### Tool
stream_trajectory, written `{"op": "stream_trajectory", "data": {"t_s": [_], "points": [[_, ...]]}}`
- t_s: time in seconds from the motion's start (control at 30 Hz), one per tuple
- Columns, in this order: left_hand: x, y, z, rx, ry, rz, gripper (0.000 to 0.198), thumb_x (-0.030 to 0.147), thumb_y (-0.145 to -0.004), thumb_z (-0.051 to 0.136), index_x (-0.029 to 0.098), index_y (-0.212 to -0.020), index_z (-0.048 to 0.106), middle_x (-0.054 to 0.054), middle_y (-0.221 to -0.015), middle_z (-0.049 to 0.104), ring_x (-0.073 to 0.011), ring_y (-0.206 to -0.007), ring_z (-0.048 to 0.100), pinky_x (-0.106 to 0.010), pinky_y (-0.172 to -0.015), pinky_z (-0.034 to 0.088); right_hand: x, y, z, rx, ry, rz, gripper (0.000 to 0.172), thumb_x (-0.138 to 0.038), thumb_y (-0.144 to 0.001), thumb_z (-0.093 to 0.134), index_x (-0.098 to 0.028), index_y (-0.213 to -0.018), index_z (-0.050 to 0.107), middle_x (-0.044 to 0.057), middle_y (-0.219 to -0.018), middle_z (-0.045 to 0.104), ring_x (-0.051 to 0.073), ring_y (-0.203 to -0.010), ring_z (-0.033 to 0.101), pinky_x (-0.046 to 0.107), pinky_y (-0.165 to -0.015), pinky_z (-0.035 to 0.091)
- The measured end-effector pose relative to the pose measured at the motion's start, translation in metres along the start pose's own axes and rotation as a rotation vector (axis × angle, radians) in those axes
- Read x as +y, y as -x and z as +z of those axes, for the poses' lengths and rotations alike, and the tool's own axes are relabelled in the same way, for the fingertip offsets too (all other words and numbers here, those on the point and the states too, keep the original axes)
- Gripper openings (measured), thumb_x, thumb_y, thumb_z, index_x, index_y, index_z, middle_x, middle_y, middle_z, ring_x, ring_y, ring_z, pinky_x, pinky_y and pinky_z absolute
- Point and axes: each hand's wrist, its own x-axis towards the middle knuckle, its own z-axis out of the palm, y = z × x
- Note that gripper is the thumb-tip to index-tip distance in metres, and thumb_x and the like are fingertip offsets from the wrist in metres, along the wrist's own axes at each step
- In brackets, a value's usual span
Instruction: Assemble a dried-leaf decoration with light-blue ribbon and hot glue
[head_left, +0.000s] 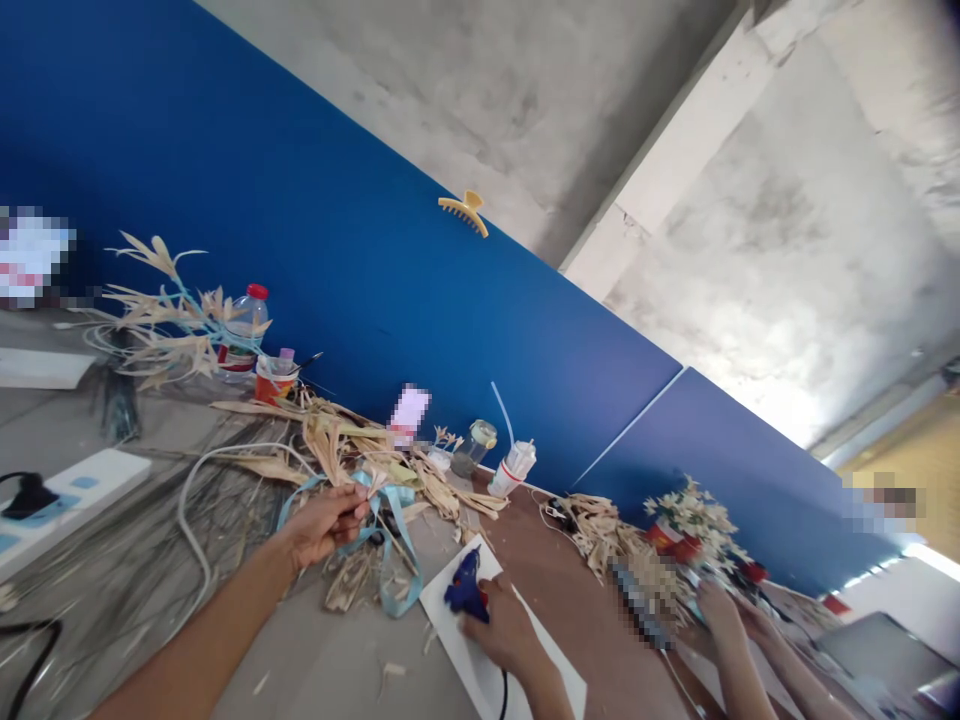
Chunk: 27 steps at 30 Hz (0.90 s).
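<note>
My left hand [326, 525] is closed in a pinch over the middle of the table. A small pale dried-husk piece [374, 482] shows at its fingertips. A light blue ribbon [400, 590] hangs in loops beside these fingers, and more dried husks [352, 580] lie below them. My right hand [510, 625] is wrapped round a blue glue gun [466, 584] above a white sheet [454, 650]. The gun's handle is mostly hidden by my fingers, and a black cord runs down from under the hand.
A white power strip [97, 492] and cable lie at left. Along the blue partition [337, 250] stand a husk-flower stem [180, 310], a bottle [244, 330], an orange cup [274, 383], a jar [474, 450] and a white cup [514, 470]. A co-worker's hands [724, 615] are at right.
</note>
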Motion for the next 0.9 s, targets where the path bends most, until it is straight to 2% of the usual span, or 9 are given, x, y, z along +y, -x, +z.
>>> {"op": "stream_trajectory", "data": {"t_s": [0.07,0.1,0.17,0.2,0.33,0.43,0.57,0.73,0.9], "points": [[0.001,0.001,0.002,-0.004,-0.004,-0.003,0.028,0.026,-0.068,0.072,0.016,-0.071,0.046,0.007,-0.052,0.050,0.0017,-0.034,0.020,-0.013,-0.036,0.017,-0.003,-0.001,-0.009,0.018,-0.063,-0.032,0.039,-0.024,-0.061,0.064,-0.015,-0.099,0.067,0.016,-0.105,0.062,0.030,-0.093,0.061,0.038,-0.083,0.045],[0.001,0.001,0.003,-0.008,-0.009,-0.005,0.028,0.025,-0.068,0.072,0.016,-0.071,0.046,0.007,-0.053,0.050,0.0016,-0.034,0.020,-0.013,-0.036,0.017,-0.008,-0.003,-0.013,0.079,-0.143,-0.048,0.040,-0.023,-0.064,0.062,-0.015,-0.103,0.066,0.016,-0.109,0.061,0.029,-0.097,0.060,0.040,-0.086,0.044],[0.000,0.002,0.004,-0.021,-0.022,-0.008,0.028,0.025,-0.067,0.072,0.016,-0.070,0.046,0.007,-0.053,0.050,0.0016,-0.034,0.021,-0.013,-0.037,0.017,-0.026,-0.013,-0.013,0.227,-0.415,-0.075,0.035,-0.028,-0.075,0.053,-0.016,-0.105,0.065,0.015,-0.110,0.063,0.026,-0.097,0.061,0.039,-0.089,0.044],[0.000,0.002,0.005,-0.026,-0.030,-0.012,0.028,0.025,-0.067,0.073,0.016,-0.070,0.047,0.007,-0.053,0.051,0.0016,-0.034,0.020,-0.013,-0.037,0.017,-0.039,-0.020,-0.009,0.247,-0.575,-0.094,0.034,-0.032,-0.078,0.050,-0.017,-0.104,0.065,0.014,-0.109,0.064,0.026,-0.100,0.060,0.039,-0.090,0.044],[-0.003,0.002,0.003,-0.025,-0.044,-0.024,0.028,0.027,-0.068,0.073,0.016,-0.069,0.047,0.007,-0.052,0.050,0.0016,-0.034,0.019,-0.013,-0.037,0.017,-0.101,-0.056,0.022,0.117,-1.156,-0.105,0.033,-0.040,-0.073,0.058,-0.020,-0.099,0.066,0.010,-0.105,0.068,0.024,-0.100,0.061,0.039,-0.091,0.045],[-0.003,0.001,0.000,-0.013,-0.044,-0.014,0.025,0.025,-0.069,0.072,0.016,-0.070,0.048,0.006,-0.052,0.050,0.0013,-0.034,0.019,-0.014,-0.038,0.018,-0.133,-0.075,0.044,-0.057,-1.411,-0.063,0.031,-0.035,-0.065,0.065,-0.021,-0.093,0.066,0.008,-0.095,0.070,0.022,-0.092,0.063,0.037,-0.085,0.046],[-0.001,0.003,-0.001,0.007,-0.050,0.012,0.022,0.024,-0.071,0.070,0.016,-0.071,0.049,0.006,-0.053,0.050,0.0009,-0.035,0.018,-0.015,-0.038,0.017,-0.148,-0.079,0.048,-0.228,-1.496,-0.136,0.026,-0.026,-0.060,0.066,-0.020,-0.086,0.067,0.002,-0.081,0.068,0.017,-0.076,0.061,0.028,-0.074,0.046],[0.003,0.007,0.004,0.049,-0.070,0.003,0.023,0.025,-0.070,0.070,0.017,-0.070,0.049,0.006,-0.052,0.050,0.0005,-0.035,0.017,-0.015,-0.038,0.016,-0.152,-0.075,0.040,-0.238,-1.537,-0.089,0.012,-0.026,-0.056,0.068,-0.019,-0.065,0.064,-0.002,-0.058,0.059,0.012,-0.056,0.049,0.023,-0.060,0.040],[0.004,0.010,0.009,0.059,-0.112,-0.016,0.020,0.025,-0.073,0.067,0.017,-0.070,0.049,0.006,-0.051,0.048,0.0001,-0.035,0.017,-0.016,-0.037,0.015,-0.152,-0.076,0.042,-0.229,-1.540,-0.049,0.010,-0.024,-0.056,0.067,-0.019,-0.059,0.059,-0.006,-0.051,0.050,0.009,-0.048,0.040,0.021,-0.053,0.034]]}}
